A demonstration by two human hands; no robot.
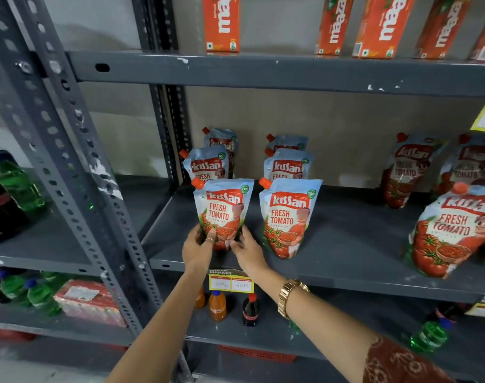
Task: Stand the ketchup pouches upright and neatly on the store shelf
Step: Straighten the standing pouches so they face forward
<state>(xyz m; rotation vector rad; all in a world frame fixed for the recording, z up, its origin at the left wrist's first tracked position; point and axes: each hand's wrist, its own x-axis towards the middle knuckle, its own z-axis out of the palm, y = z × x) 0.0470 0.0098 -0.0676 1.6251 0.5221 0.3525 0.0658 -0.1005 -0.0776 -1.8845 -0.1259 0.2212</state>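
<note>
Both hands grip the base of the front-left ketchup pouch, which stands upright near the front of the grey shelf. My left hand holds its lower left side, my right hand its lower right. A second pouch stands upright beside it on the right. Behind each stand two more pouches in a row, such as one and another. On the right, a large pouch leans at the front, with two more leaning against the back wall.
Orange juice cartons line the shelf above. A yellow price tag hangs on the shelf's front edge. Small drink bottles stand on the shelf below. Green and dark bottles fill the left rack past the perforated upright.
</note>
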